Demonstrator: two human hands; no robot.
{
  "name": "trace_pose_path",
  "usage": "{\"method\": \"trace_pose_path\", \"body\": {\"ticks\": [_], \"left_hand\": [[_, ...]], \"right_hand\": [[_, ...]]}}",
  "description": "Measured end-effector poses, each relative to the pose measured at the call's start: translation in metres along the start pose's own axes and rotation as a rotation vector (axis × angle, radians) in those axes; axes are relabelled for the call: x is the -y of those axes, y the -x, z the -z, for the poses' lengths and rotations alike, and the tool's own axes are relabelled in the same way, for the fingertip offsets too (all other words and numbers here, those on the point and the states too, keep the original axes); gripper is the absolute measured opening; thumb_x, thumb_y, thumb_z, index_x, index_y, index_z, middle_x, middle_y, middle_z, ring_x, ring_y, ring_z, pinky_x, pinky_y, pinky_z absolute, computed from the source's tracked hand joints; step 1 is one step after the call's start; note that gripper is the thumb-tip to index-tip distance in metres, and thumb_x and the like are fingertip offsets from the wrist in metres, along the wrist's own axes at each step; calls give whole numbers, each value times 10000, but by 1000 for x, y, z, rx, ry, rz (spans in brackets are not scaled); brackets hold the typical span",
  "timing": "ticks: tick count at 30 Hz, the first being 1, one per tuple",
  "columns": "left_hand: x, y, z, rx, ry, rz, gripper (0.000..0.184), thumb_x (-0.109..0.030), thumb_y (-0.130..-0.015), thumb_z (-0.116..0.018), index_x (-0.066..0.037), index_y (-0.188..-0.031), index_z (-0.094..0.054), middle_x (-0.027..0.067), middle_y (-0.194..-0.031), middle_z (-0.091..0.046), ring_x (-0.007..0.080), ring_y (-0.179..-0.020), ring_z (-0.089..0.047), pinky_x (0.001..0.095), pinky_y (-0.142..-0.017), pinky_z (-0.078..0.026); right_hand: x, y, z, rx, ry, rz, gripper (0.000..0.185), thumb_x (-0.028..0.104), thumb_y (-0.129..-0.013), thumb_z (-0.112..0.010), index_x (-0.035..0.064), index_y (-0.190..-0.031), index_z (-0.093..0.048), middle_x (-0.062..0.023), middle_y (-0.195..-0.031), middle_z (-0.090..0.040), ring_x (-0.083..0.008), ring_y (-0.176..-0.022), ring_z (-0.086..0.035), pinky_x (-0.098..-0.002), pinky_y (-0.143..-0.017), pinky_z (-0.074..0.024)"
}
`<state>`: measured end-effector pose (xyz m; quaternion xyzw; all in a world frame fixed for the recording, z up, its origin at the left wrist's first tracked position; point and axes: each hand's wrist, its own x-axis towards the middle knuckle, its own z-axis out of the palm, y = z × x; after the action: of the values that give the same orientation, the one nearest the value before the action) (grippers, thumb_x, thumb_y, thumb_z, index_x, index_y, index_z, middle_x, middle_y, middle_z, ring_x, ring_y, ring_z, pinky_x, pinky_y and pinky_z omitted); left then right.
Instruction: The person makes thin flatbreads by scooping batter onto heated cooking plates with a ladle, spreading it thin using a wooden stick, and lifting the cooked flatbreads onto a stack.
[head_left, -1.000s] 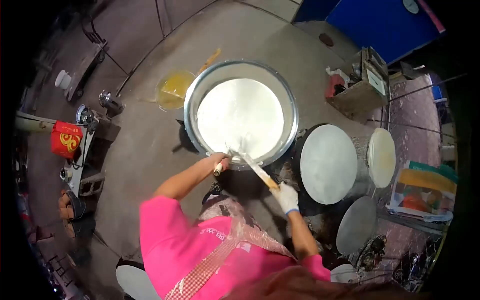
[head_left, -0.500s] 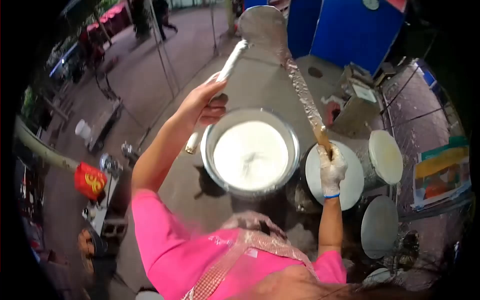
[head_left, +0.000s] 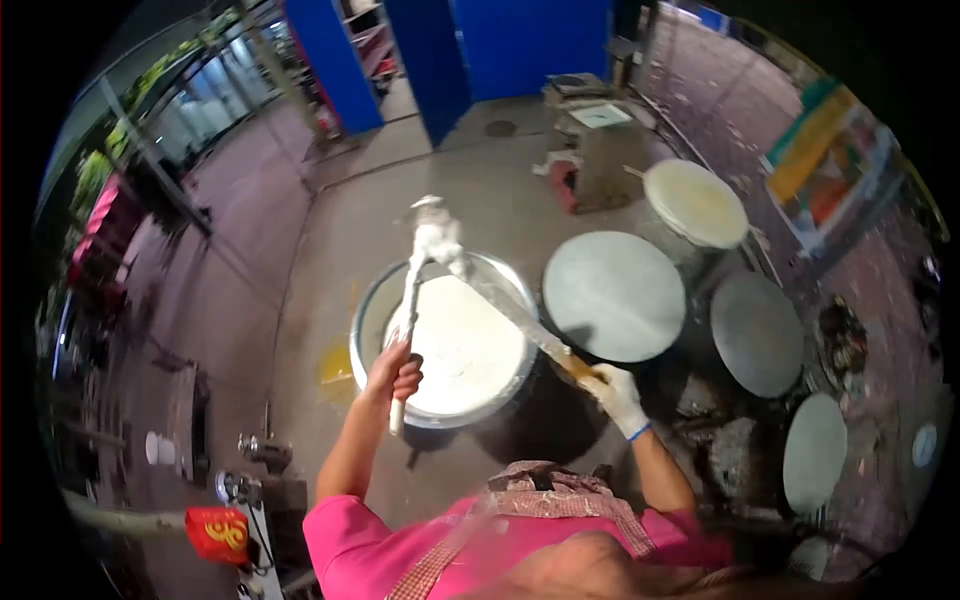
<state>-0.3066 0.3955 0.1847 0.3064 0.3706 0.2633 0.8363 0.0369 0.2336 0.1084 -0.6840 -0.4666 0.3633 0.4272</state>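
Observation:
My bare left hand (head_left: 397,372) is closed round a pale stick (head_left: 412,300) held nearly upright over the left part of a large metal basin (head_left: 366,345). Gloved in white, my right hand (head_left: 613,393) grips the wooden handle of a long batter-coated paddle (head_left: 515,312), which slants up and left across the basin. The far ends of both tools meet at a white lump of batter (head_left: 435,235) above the basin's far rim. Thick white batter (head_left: 462,340) fills much of the basin.
Round flat plates (head_left: 615,295) stand to the right, another (head_left: 757,335) beyond. A yellow-topped round (head_left: 695,203) lies farther back, near a box-like stand (head_left: 600,150). A red bag (head_left: 217,535) is at lower left. Blue panels (head_left: 530,45) stand behind.
Both tools, raised apart half a second ago, have come down and together at their far ends. My left hand has lowered and my right hand has shifted slightly left. The view has turned.

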Motion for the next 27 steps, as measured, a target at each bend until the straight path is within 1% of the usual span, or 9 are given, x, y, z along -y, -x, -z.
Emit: {"method": "trace_pose_path", "body": {"ticks": [1,4,6,10,14,18,20,24,27], "left_hand": [[13,-1,-16,-37,-2,20,420,-411,-900,-449,-167,-597,-291,-45,-497,-241,43,-363,-200,175,-276,-155],[66,-29,-32,-8,199,254,465,-402,-889,-472,-166,-546,-264,-56,-477,-248,39,-361,-209,177,-279,-168],[77,-39,-75,104,1039,799,455,-365,-890,-466,-162,-535,-267,-61,-459,-268,38,-340,-233,176,-276,-187],[170,-75,-160,-25,1027,831,332,-312,-897,-419,-110,-636,-388,-60,-440,-300,47,-313,-294,161,-285,-243],[241,-131,-263,481,949,1032,305,-303,-913,-386,-26,-928,-513,-35,-495,-369,73,-384,-383,258,-377,-366],[273,-184,-401,611,829,1157,379,-277,-932,-372,70,-1053,-467,-3,-549,-339,86,-390,-334,225,-337,-308],[291,-243,-438,612,564,1203,261,-260,-923,-408,-19,-1016,-447,-8,-551,-332,81,-368,-305,240,-308,-275],[326,-308,-527,499,-491,443,266,-191,-865,-515,-105,-1070,-369,19,-544,-334,117,-349,-311,286,-288,-273],[395,-387,-550,460,-647,269,389,-163,-832,-541,-148,-1172,-351,73,-592,-430,178,-371,-394,324,-313,-325]], "right_hand": [[-25,-2,-1,-34,22,229,224,238,-781,-646,14,-793,-642,-3,-558,-546,-63,-449,-464,-252,-397,-372],[-78,20,9,218,-93,-176,282,320,-802,-605,42,-832,-641,8,-623,-560,-73,-532,-500,-250,-457,-393],[-121,56,22,113,147,-138,389,410,-765,-613,31,-849,-640,-82,-659,-613,-174,-594,-567,-336,-552,-447],[-216,175,93,-45,244,-210,476,485,-775,-578,23,-868,-642,-186,-816,-632,-305,-744,-598,-367,-669,-450],[-194,292,196,-191,65,-611,417,453,-770,-619,50,-876,-619,-123,-788,-620,-260,-694,-597,-356,-635,-453],[-272,373,264,-703,1035,-254,236,296,-790,-636,62,-772,-621,-97,-704,-604,-269,-610,-578,-329,-566,-451],[-240,354,303,-914,662,-738,226,264,-802,-622,40,-825,-633,-146,-758,-619,-310,-676,-594,-358,-609,-460],[-191,291,347,-1138,553,-280,394,318,-813,-593,76,-1122,-555,-206,-873,-620,-341,-821,-601,-388,-706,-471],[-213,222,357,-901,657,-462,329,357,-815,-550,137,-1056,-594,-177,-869,-616,-356,-807,-586,-424,-705,-466]]}}
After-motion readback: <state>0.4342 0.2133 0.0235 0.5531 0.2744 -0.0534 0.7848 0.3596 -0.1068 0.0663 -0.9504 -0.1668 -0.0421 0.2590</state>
